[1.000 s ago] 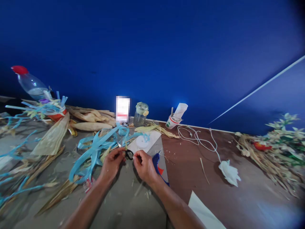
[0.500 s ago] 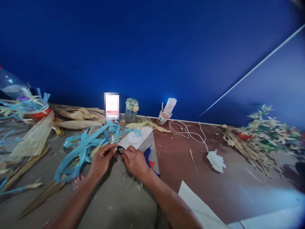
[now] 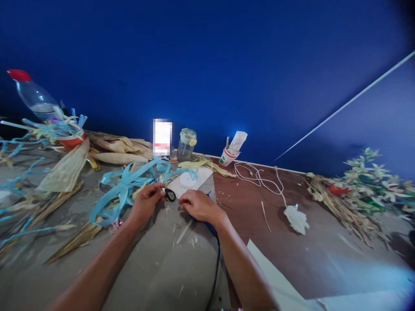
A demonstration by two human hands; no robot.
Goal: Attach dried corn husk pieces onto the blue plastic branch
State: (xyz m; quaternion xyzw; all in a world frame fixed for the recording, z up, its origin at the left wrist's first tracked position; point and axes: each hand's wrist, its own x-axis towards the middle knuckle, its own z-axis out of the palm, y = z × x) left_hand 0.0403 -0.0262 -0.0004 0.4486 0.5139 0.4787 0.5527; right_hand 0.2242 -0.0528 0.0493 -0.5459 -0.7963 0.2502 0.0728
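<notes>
My left hand is closed, fingertips pinched on what looks like a pair of scissors; one black handle loop sticks out to the right, and the blades are hidden by the fingers. My right hand is just right of the loop, apart from it, fingers loosely bent with nothing visible in them. Under the right hand and wrist lies a blue glue gun, mostly covered. Light blue ribbon is heaped left of my left hand. Beyond the hands, a white disc rests on a white sheet.
Dry corn husks, a red-capped bottle and a red cup of blue strips stand left. A lidded jar and a paper cup are at the back. A white cable, white crumpled flower and dried bouquet lie right.
My right hand has let go of the black handle loop and moved right, over the glue gun. The left hand keeps the scissors. The view has shifted left.
</notes>
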